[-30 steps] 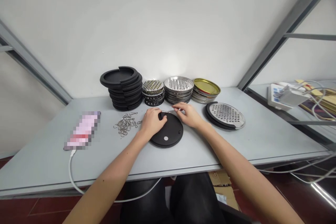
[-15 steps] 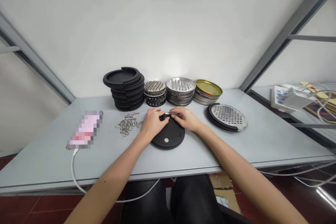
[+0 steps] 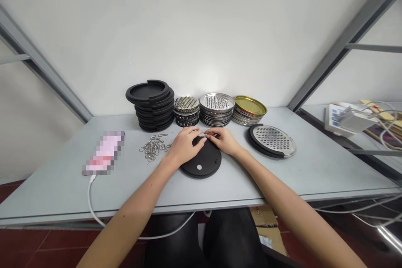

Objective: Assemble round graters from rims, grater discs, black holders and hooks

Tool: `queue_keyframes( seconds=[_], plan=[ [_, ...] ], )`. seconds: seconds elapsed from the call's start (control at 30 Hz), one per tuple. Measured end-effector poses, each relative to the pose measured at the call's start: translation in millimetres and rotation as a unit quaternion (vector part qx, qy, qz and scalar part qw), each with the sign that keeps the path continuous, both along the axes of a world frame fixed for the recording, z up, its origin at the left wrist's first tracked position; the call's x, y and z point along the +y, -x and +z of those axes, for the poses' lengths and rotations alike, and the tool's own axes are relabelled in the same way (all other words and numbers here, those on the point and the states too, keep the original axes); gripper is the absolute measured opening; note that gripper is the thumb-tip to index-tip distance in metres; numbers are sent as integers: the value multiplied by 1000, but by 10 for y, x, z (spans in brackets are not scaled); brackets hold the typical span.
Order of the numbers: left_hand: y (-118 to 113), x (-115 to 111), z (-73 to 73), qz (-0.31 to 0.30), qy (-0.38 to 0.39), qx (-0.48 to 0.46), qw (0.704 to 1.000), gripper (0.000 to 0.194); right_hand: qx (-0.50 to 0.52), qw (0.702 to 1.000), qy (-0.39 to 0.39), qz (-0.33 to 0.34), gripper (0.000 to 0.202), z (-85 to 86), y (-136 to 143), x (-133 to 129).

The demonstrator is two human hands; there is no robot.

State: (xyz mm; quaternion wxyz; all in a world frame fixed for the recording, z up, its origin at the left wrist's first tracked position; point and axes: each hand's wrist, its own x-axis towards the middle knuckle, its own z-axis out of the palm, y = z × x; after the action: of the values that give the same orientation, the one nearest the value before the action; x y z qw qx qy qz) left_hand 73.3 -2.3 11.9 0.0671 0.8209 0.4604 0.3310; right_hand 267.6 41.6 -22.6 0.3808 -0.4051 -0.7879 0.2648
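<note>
A round black plate (image 3: 202, 166) with a white dot lies on the table under both hands. My left hand (image 3: 187, 145) is curled over its left far side, with the thumb pressed on the plate near the far edge. The fingers of my right hand (image 3: 223, 140) are bent in a pinch at the same edge. Between the fingertips a bit of a small metal clip (image 3: 202, 135) shows; most of it is hidden. To the left of my left hand lies a loose pile of metal clips (image 3: 153, 147).
Along the wall stand stacks of black holders (image 3: 153, 109), small grater discs (image 3: 186, 111), larger grater discs (image 3: 216, 109) and gold-topped lids (image 3: 250, 109). A grater in a black holder (image 3: 272, 140) lies right. A phone (image 3: 105, 153) with a white cable (image 3: 90, 201) lies left.
My left hand has slid slightly forward and its thumb is nearer the right hand's fingers. The metal clip is more covered now. The view has shifted slightly.
</note>
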Motion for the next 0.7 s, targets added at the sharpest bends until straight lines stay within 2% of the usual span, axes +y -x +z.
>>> queue_keyframes(
  seconds=[0.1,0.17,0.27,0.33,0.43,0.7],
  plan=[
    [124,-90,70,-113,10,32,993,39,-3,1000,-4,-18,21,-7,-2,8],
    [227,-151,90,-176,31,67,982,56,-11,1000,-7,-27,22,-3,-3,10],
    [341,-227,79,-201,74,118,970,92,-32,999,-24,-33,21,3,-2,11],
    [366,-258,56,-198,93,133,967,103,-47,998,-40,-32,21,2,-4,12],
    [344,-277,16,-187,96,138,968,103,-62,996,-55,-25,21,-7,-17,11],
    [301,-282,-48,-173,66,135,973,74,-43,997,-59,-16,25,15,-39,-7]
  ],
)
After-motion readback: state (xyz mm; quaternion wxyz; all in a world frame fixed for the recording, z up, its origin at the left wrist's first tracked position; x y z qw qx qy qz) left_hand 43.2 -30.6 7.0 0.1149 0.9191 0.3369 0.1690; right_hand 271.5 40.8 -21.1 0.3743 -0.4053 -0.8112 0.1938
